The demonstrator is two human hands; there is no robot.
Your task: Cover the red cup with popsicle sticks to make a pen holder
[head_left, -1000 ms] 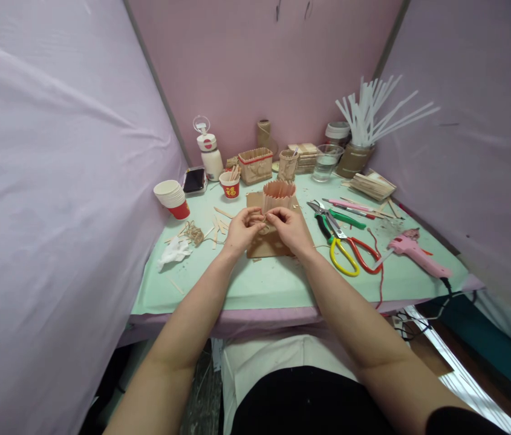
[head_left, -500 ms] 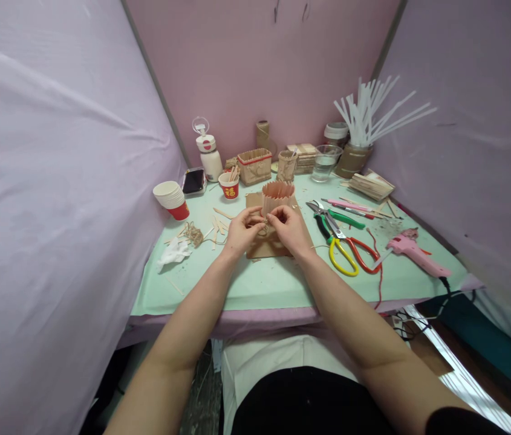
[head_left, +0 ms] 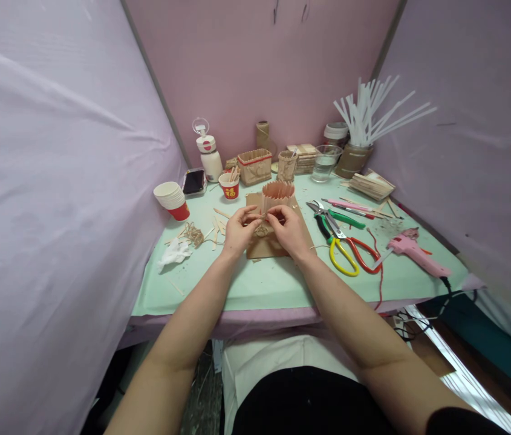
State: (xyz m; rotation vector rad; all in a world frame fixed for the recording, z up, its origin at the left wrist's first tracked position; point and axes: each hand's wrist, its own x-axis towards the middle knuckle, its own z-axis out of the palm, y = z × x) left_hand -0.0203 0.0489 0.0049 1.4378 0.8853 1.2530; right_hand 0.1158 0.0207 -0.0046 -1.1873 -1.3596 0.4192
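Observation:
My left hand (head_left: pixel 240 232) and my right hand (head_left: pixel 288 231) meet over a brown cardboard sheet (head_left: pixel 270 249), fingertips pinched almost together. Between them is a strand of jute twine, with a small looped bit of twine (head_left: pixel 261 230) showing just under the fingers. Right behind my fingertips stands a round holder of upright wooden sticks (head_left: pixel 279 190) with a jagged rim, its lower front hidden by my hands. A tangled bundle of twine (head_left: pixel 194 235) lies to the left, and a thin strand trails from it toward my left hand.
Pliers (head_left: pixel 321 225), scissors (head_left: pixel 342 244) and a pink glue gun (head_left: pixel 418 254) lie to the right. Stacked paper cups (head_left: pixel 170 199) and a crumpled tissue (head_left: pixel 175 252) sit left. Along the back stand a rectangular stick basket (head_left: pixel 255 168), a bowl of water (head_left: pixel 325 166) and a white bottle (head_left: pixel 211 163).
My fingers have shifted slightly at the twine, and a little more of its loop shows below them. The holder and the tools stay where they were.

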